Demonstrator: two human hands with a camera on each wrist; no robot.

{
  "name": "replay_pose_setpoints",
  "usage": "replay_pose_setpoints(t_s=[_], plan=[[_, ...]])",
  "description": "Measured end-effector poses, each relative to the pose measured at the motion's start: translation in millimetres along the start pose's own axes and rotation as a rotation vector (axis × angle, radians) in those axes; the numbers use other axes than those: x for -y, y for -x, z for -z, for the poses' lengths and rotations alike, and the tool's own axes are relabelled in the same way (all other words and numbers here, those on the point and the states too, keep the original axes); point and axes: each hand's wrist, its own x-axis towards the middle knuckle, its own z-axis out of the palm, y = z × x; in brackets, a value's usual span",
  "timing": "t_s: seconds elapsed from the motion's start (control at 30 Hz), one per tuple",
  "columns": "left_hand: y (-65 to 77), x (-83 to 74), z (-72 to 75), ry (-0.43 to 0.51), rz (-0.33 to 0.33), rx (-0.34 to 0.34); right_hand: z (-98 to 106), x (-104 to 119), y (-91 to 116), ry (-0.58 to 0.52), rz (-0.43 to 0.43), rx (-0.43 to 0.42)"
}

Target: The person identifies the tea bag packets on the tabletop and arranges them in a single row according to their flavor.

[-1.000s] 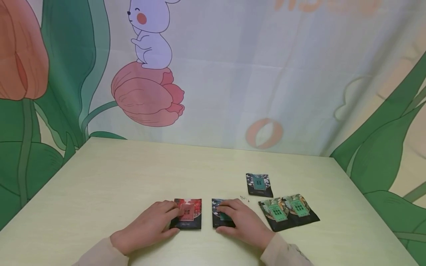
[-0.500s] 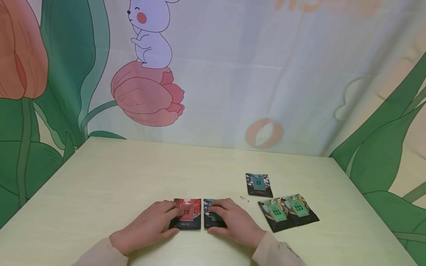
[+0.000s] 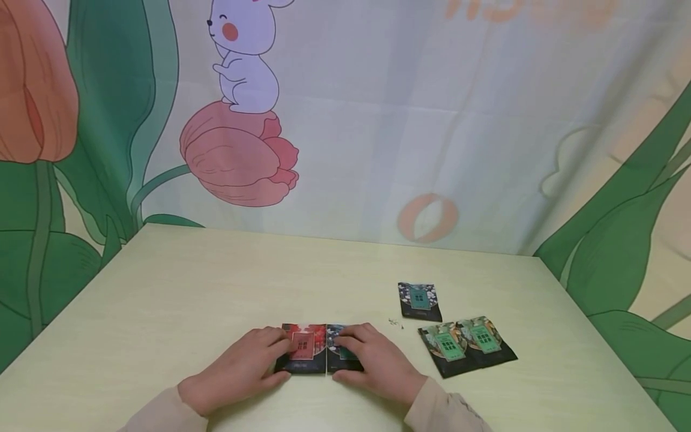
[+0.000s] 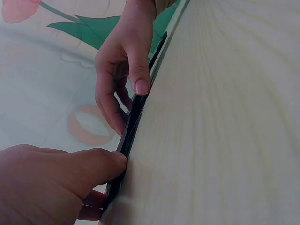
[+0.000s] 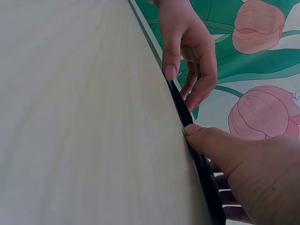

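Observation:
A red-and-black sachet (image 3: pixel 312 348) lies flat on the table, its left side gripped by my left hand (image 3: pixel 240 369). Those fingertips lie on its face and the thumb is at its near edge. Edge to edge on its right is a blue-and-black sachet (image 3: pixel 336 363), partly hidden by my right hand (image 3: pixel 384 367), which holds it with fingers over the top and thumb at the near corner. From the left wrist view, the sachets appear as a thin dark strip (image 4: pixel 136 108) along the tabletop. The right wrist view has both thumbs at that strip's near edge.
Right of my right hand lie two joined green-labelled sachets (image 3: pixel 468 347), slightly turned. Behind them is another floral sachet with a teal label (image 3: pixel 420 301). Small loose bits (image 3: pixel 396 323) dot the pale table (image 3: pixel 216 276). A printed curtain (image 3: pixel 351 150) hangs along the back.
My right hand has slid the blue-and-black sachet left, and the gap to the red one has narrowed to a thin line. My left hand has stayed in place.

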Motion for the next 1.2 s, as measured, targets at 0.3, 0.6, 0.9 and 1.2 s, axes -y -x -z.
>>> replay_pose_setpoints(t_s=[0.3,0.6,0.9,1.2], plan=[[-0.2,1.1,-0.2,0.007,-0.001,0.013,1,3,0,0.021,-0.001,0.0],[-0.5,1.6,-0.2,-0.008,-0.002,0.005,15,0,-1,0.04,0.034,-0.049],[-1.2,1.6,-0.7,-0.006,0.009,0.012,29,-13,-1,0.065,0.049,-0.111],[-0.4,1.2,-2.3,-0.002,0.004,-0.005,43,-37,1,0.118,0.014,-0.199]])
